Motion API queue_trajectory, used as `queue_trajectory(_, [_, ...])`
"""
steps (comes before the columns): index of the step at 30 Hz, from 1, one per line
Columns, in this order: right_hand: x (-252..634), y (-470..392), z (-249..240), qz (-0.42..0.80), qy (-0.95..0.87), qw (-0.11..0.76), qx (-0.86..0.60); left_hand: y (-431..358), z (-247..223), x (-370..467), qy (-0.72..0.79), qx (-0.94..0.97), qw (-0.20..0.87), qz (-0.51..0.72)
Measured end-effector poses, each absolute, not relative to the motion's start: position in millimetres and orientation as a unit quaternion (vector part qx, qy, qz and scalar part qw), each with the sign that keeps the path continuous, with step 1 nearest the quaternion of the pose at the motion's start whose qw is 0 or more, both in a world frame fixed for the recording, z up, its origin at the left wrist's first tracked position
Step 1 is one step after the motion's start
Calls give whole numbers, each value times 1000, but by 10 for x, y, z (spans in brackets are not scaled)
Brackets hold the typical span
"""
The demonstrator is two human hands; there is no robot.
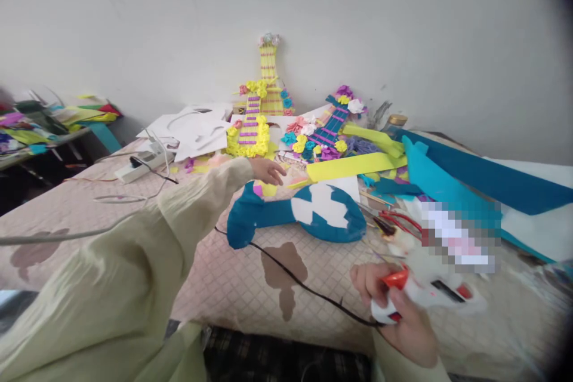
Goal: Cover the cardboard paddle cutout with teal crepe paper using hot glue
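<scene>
My right hand (396,310) is closed around a white and orange corded tool (387,312), perhaps a glue gun, low at the right; motion blurs it. A black cord runs from it to the left. Over the table, my left hand (267,171) reaches forward with fingers apart and nothing in them. Just below that hand lies a dark blue shape (275,215) with a narrow neck and rounded ends. White pieces (324,206) cover part of its wider right end.
Yellow and blue decorated pieces (255,131) lean by the wall. A power strip (144,166) with cables lies left. Yellow strips (353,166), blue sheets (492,164) and red-handled scissors (403,221) lie right. Another table with coloured paper (85,113) stands far left.
</scene>
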State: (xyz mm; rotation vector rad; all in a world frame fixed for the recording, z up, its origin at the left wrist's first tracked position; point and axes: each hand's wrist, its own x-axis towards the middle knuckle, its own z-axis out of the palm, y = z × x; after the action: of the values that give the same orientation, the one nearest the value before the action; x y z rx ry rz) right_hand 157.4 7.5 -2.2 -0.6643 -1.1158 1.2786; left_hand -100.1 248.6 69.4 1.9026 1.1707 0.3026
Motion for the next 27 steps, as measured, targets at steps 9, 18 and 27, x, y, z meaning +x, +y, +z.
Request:
queue_trajectory(9, [1497, 419, 233, 573, -427, 597, -366, 1713, 884, -1561, 543, 799, 130, 223])
queue_trajectory(18, [985, 1149, 530, 607, -487, 568, -267, 1294, -29, -1430, 597, 792, 79, 100])
queue_trajectory(27, [1115, 1296, 143, 623, -494, 535, -285, 1581, -46, -1316, 599, 786, 118, 96])
